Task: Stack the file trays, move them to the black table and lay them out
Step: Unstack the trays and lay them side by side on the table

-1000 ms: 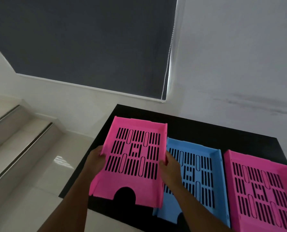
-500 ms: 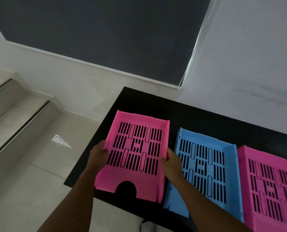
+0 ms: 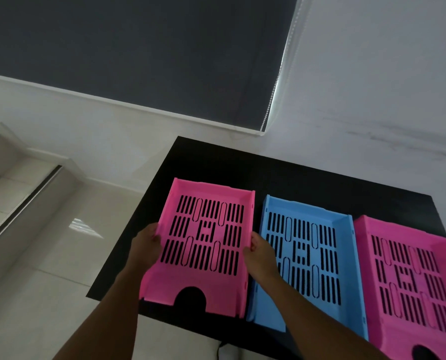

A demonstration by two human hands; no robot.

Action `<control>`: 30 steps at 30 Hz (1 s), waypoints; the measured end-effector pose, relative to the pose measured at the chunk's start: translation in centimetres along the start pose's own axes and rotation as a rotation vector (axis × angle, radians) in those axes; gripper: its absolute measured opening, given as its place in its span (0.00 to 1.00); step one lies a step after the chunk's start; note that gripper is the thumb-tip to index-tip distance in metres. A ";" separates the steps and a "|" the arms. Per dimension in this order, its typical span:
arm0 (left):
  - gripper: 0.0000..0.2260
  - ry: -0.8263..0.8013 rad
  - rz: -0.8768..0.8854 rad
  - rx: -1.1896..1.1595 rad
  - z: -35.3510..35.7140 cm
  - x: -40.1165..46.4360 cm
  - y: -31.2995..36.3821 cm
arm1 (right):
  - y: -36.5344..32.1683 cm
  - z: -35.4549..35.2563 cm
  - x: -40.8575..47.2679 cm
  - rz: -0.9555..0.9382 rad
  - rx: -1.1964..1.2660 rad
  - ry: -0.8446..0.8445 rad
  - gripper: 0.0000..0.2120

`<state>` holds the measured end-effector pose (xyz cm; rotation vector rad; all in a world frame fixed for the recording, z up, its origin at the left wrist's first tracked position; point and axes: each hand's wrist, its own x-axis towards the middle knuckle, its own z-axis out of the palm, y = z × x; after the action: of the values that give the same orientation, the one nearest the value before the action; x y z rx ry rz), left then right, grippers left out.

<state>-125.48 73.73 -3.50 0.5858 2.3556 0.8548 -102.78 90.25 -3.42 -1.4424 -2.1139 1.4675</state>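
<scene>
— Looks light, stiff, slotted plastic; best gripped by the long side walls, surely.
— Gripped exactly so: left hand (image 3: 146, 245) and right hand (image 3: 261, 255) clasping the left pink tray (image 3: 203, 255) over the black table (image 3: 216, 165), beside the blue tray (image 3: 307, 258); forearms reaching forward.
</scene>
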 end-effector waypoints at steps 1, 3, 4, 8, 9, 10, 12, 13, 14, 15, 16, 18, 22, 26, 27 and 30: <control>0.09 0.001 0.002 0.011 0.0 0.1 0.0 | -0.2 -0.1 -0.1 -0.008 0.013 0.008 0.15; 0.10 0.022 0.013 0.014 0.1 0.1 0.2 | -0.6 -0.4 -0.4 -0.036 0.038 0.030 0.15; 0.10 0.044 0.020 0.003 0.2 -0.1 0.6 | -0.8 -0.6 -0.6 -0.049 0.062 0.034 0.14; 0.15 0.162 0.039 -0.109 1.5 -1.7 3.6 | -1.1 -2.5 -1.3 -0.040 0.110 0.091 0.19; 0.16 0.171 0.049 -0.129 2.2 -2.1 4.5 | -0.8 -3.2 -1.3 -0.036 0.088 0.134 0.18; 0.16 0.157 0.071 -0.125 3.0 -2.5 5.3 | -0.4 -4.0 -1.4 -0.043 0.066 0.182 0.17; 0.17 0.097 0.117 -0.076 5.0 -3.3 6.8 | 0.3 -6.0 -1.9 -0.040 0.054 0.280 0.14; 0.19 0.054 0.129 -0.057 6.0 -3.8 7.5 | 0.8 -7.0 -2.0 -0.028 0.052 0.317 0.13; 0.21 0.000 0.147 -0.044 7.1 -4.6 8.3 | 1.6 -8.1 -2.3 -0.007 0.054 0.356 0.12; 0.23 -0.058 0.163 -0.029 8.3 -5.3 9.1 | 2.3 -9.3 -2.6 0.024 0.052 0.390 0.12; 0.25 -0.105 0.175 -0.023 9.5 -6.2 9.9 | 3.2 -10.4 -2.9 0.051 0.057 0.431 0.12; 0.27 -0.195 0.165 -0.025 11.5 -7.8 11.5 | 5.2 -12.7 -3.7 0.124 0.066 0.511 0.14; 0.29 -0.324 0.183 -0.097 15.0 -8.8 12.6 | 8.8 -16.5 -6.0 0.218 0.069 0.622 0.05; 0.35 -0.295 0.172 -0.056 17.4 -8.2 11.5 | 14.3 -17.8 -6.8 0.305 -0.016 0.622 0.13; 0.35 -0.291 0.167 -0.033 17.7 -8.1 11.4 | 16.2 -17.7 -6.4 0.329 0.003 0.571 0.18; 0.33 -0.263 0.184 0.023 18.2 -8.5 11.7 | 20.0 -17.4 -5.3 0.334 -0.004 0.505 0.30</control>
<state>-105.27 85.10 -4.13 0.8800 2.0988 0.7777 -77.32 97.49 -9.06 -1.9859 -1.6271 1.0305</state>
